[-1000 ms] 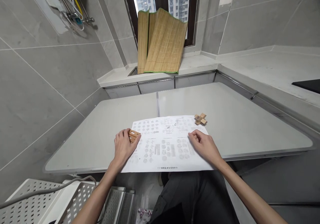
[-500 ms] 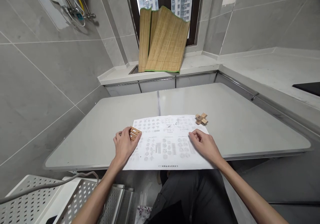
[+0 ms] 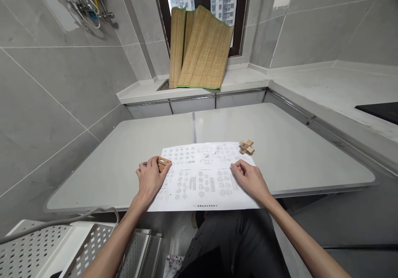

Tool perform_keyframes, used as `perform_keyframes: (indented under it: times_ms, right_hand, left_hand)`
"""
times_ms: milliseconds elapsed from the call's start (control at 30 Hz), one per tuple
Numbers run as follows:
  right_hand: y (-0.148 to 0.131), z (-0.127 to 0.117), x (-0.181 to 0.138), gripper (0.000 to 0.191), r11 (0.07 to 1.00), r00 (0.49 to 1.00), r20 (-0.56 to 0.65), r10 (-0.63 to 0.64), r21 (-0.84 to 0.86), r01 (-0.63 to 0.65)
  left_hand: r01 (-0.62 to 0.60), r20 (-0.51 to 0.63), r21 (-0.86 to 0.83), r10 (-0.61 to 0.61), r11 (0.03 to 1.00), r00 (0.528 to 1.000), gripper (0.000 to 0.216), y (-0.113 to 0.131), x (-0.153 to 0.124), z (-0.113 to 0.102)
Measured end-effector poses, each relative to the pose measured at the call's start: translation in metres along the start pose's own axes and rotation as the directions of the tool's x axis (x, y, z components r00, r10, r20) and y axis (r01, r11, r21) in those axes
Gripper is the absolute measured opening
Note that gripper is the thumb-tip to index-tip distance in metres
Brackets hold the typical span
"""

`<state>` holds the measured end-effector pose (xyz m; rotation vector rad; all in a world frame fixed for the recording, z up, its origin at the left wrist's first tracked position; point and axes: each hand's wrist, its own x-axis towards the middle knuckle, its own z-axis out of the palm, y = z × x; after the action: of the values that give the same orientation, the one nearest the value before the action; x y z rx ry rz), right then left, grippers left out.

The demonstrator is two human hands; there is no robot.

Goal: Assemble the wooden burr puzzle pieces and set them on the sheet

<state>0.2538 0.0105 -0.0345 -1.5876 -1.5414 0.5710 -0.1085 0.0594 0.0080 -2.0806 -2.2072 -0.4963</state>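
Steadying the diagram sheet (image 3: pixel 202 178) with both hands

Our left hand (image 3: pixel 149 179) grips a wooden block (image 3: pixel 163 163) at the sheet's nine o'clock edge; our right hand (image 3: pixel 250 179) rests loosely curled, holding nothing, at three o'clock; we should press flat.

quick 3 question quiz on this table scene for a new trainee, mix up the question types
1. True or false: the left hand touches a small wooden block at the left edge of the printed sheet.
2. Where does the cross-shaped wooden puzzle lie? A) under the right hand B) at the far right corner of the sheet, apart from both hands C) on the window ledge by the bamboo mat
3. Fill in: the right hand rests on the ____.

Key: 1 true; 2 B; 3 printed sheet
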Motion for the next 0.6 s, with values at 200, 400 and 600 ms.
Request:
perform_keyframes:
  times_ms: [200,400,600]
  right_hand:
    - [-0.001,0.001,0.0,0.041,1.0,1.0,0.0,-0.009,-0.011,0.009]
    - [-0.005,0.0,0.0,0.042,1.0,1.0,0.004,-0.007,-0.018,0.007]
    - [-0.004,0.001,0.001,0.042,1.0,1.0,0.007,-0.008,-0.021,0.008]
  left_hand:
    - [-0.107,-0.079,-0.091,0.1,0.99,0.992,0.064,0.028,0.007,0.003]
    - [-0.409,-0.015,-0.318,0.427,0.855,0.904,0.066,0.1,-0.005,0.019]
    - [-0.622,0.043,-0.465,0.718,0.63,0.695,0.066,0.138,-0.006,0.036]
